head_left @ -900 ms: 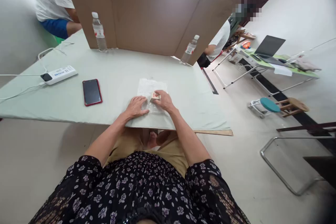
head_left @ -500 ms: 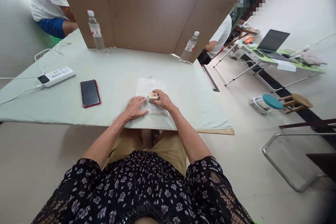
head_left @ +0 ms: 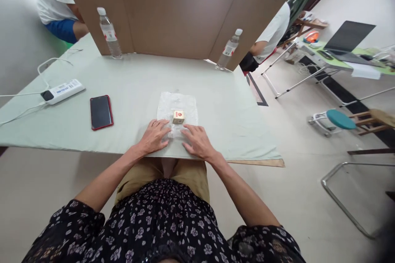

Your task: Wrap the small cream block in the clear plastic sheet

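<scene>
A small cream-coloured box (head_left: 178, 117) with red print rests on a sheet of bubble wrap (head_left: 165, 102), which lies flat on the cloth-covered table (head_left: 138, 82). My left hand (head_left: 155, 135) is at the sheet's near left corner, fingers apart and nothing in it. At the near right corner is my right hand (head_left: 198, 140), also with spread fingers and holding nothing. Both hands are just short of the box, apart from it. Whether the fingertips press on the wrap is hard to make out.
A cardboard screen (head_left: 173, 12) stands along the back, with a water bottle (head_left: 110, 35) at its left and another bottle (head_left: 228, 50) at its right. To the left lie a phone (head_left: 101, 112) and a white power strip (head_left: 64, 91) with cables. People sit beyond the screen.
My right hand has let go of the box and drawn back toward the table's near edge. The box now sits alone on the wrap. My left hand has shifted slightly nearer to me.
</scene>
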